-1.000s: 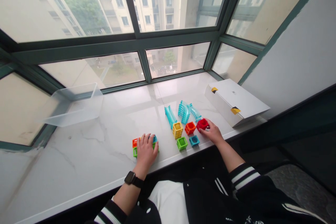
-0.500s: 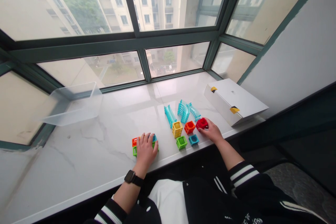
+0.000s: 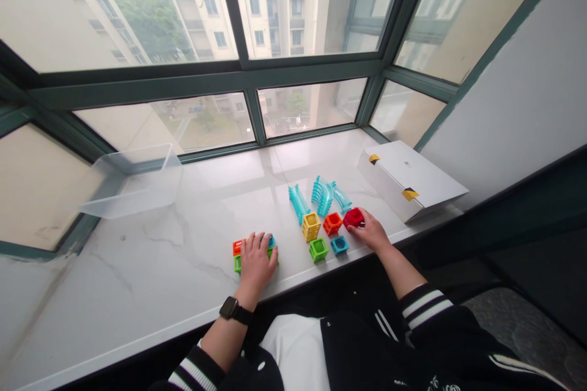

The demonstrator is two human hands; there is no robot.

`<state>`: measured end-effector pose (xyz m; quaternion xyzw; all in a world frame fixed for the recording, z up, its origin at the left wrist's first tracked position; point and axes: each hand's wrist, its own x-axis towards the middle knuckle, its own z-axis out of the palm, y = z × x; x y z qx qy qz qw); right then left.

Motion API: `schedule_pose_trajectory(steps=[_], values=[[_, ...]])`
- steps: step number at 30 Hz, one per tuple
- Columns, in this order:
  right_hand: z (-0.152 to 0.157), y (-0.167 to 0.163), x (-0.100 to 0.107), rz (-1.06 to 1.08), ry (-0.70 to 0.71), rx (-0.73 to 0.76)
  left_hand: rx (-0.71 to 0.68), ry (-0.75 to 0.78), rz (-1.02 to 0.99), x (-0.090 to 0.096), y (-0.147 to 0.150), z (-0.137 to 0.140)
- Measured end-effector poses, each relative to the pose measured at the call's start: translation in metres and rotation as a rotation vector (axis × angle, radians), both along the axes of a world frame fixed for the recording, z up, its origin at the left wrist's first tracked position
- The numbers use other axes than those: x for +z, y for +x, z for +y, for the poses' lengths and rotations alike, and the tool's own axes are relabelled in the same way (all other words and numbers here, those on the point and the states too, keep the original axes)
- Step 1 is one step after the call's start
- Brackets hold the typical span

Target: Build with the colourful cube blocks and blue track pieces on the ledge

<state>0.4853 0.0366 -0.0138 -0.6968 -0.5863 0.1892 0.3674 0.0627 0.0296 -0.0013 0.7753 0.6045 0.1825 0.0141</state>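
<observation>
My left hand (image 3: 257,263) is curled over a low cluster of joined toy blocks. An orange block (image 3: 237,247), a green block (image 3: 237,264) and a bit of blue show around its fingers; the hand covers the rest. My right hand (image 3: 372,232) grips a red cube block (image 3: 353,219) between thumb and fingers, at the right end of the loose blocks. Beside it are an orange block (image 3: 332,223) and a blue block (image 3: 340,245). Farther left stand a taller yellow block (image 3: 311,227) and a green block (image 3: 318,250).
Behind the blocks lie clear teal track pieces: a straight one (image 3: 299,203) and curved ones (image 3: 323,195). A white box (image 3: 413,177) with yellow-black tabs stands at right. A translucent plastic bin (image 3: 137,189) sits at left. Windows border the marble-patterned sill (image 3: 183,281).
The view has shifted slightly. Both hands and the blocks otherwise keep the same places.
</observation>
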Motion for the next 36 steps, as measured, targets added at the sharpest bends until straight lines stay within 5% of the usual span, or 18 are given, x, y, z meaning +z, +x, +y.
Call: schedule_pose_trajectory(steps=[9, 36], values=[[0.000, -0.002, -0.013, -0.053, -0.003, -0.028, -0.001, 0.004, -0.001, 0.002, 0.000, 0.000], [0.000, 0.001, -0.006, 0.016, -0.068, -0.030, 0.003, -0.016, -0.051, 0.004, 0.002, -0.001]])
